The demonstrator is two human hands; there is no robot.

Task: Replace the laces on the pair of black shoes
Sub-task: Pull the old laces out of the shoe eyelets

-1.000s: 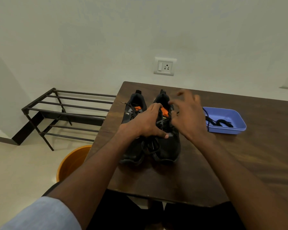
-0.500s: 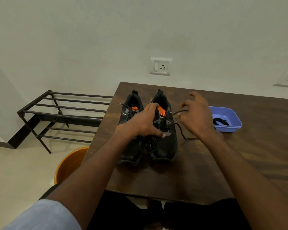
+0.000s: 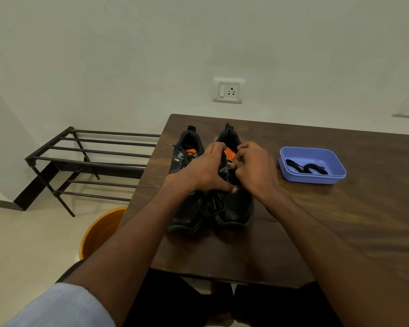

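Observation:
Two black shoes with orange insoles stand side by side on the brown table (image 3: 340, 220), toes toward me. My left hand (image 3: 203, 171) grips the right shoe (image 3: 236, 208) across its tongue and lacing. My right hand (image 3: 253, 168) is at that shoe's upper eyelets, fingers curled and pinching its black lace, which my fingers mostly hide. The left shoe (image 3: 187, 147) keeps its lace, one end sticking out to the left. A blue tray (image 3: 293, 175) to the right holds black laces (image 3: 305, 167).
A dark metal shoe rack (image 3: 92, 161) stands on the floor left of the table. An orange bucket (image 3: 102, 230) sits under the table's left front corner. Wall sockets (image 3: 228, 92) are behind the table.
My right hand, which had pulled a lace end out to the right of the shoe, has come back to the shoe's eyelets. My left hand has kept its hold.

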